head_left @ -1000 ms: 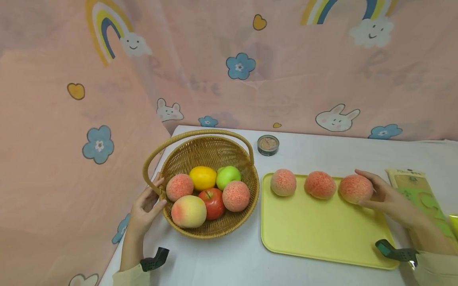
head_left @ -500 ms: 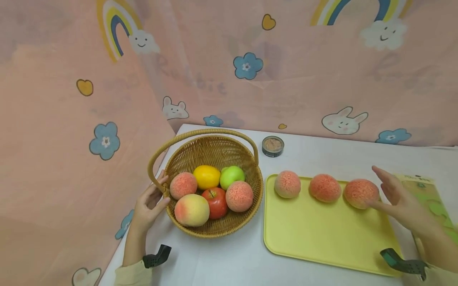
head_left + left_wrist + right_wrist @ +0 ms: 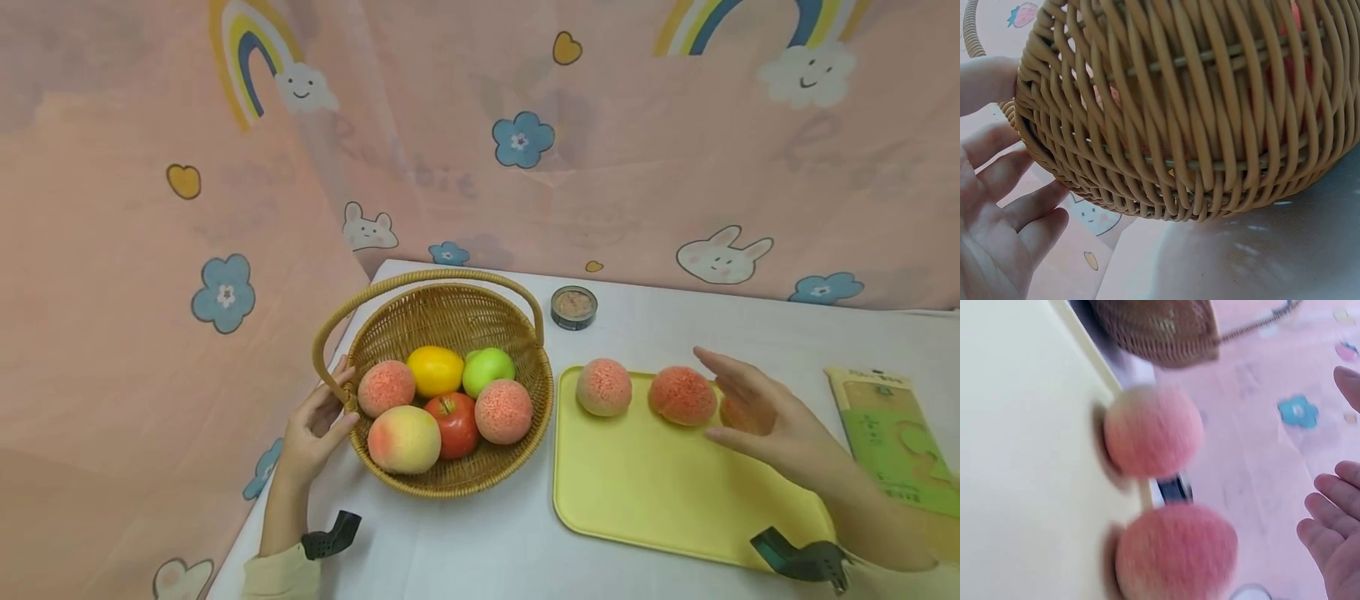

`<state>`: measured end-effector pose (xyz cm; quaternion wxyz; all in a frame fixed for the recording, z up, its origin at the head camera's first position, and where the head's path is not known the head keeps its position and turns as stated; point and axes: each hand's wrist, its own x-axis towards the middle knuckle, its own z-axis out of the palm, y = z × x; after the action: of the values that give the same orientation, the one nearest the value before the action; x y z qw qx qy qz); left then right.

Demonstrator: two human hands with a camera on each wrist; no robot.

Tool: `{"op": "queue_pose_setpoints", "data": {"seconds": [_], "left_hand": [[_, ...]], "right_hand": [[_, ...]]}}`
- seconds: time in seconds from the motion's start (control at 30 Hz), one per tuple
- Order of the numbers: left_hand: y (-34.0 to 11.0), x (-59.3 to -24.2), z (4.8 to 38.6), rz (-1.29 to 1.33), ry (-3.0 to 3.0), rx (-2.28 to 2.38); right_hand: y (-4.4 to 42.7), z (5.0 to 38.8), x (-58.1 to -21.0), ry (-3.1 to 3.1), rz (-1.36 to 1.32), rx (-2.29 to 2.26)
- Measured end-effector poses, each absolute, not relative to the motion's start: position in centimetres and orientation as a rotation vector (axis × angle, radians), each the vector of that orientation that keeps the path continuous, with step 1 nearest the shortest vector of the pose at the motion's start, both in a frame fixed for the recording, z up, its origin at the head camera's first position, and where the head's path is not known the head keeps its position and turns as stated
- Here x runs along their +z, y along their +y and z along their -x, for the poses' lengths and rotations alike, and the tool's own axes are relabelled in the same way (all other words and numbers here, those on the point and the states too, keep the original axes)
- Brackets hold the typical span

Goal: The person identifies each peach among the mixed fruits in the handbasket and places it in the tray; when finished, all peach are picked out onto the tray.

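My left hand holds the rim of the wicker basket beside the handle's base, thumb and fingertips touching the weave in the left wrist view. In the basket lie two pink peaches, a yellow-and-red peach, a red apple, a lemon and a round green fruit. Over the right of the yellow tray my right hand hovers, fingers spread from the thumb, holding nothing. It partly hides the rightmost peach. A middle peach and a left peach complete the row.
A small round tin stands behind, between basket and tray. Right of the tray lies a flat green package, partly behind my right forearm. A pink patterned cloth hangs along the back and left of the white table.
My right hand has let go of the rightmost peach on the tray, drawn back right, then come left over it. The left hand stays on the basket. The view has shifted slightly.
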<state>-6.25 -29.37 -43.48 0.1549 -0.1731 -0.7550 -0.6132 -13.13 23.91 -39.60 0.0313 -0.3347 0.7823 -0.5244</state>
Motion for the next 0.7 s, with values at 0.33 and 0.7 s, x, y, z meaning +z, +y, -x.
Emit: {"op": "queue_pose_setpoints", "data": {"seconds": [0.33, 0.7], "left_hand": [[-29.6, -43.6, 6.4, 0.5, -2.17, -1.721], [-29.4, -43.7, 6.4, 0.515, -2.155, -1.741]], "right_hand": [[15.6, 13.4, -37.5, 2.214, 1.188, -1.537], [5.2, 15.7, -34.9, 2.03, 1.314, -1.354]]}}
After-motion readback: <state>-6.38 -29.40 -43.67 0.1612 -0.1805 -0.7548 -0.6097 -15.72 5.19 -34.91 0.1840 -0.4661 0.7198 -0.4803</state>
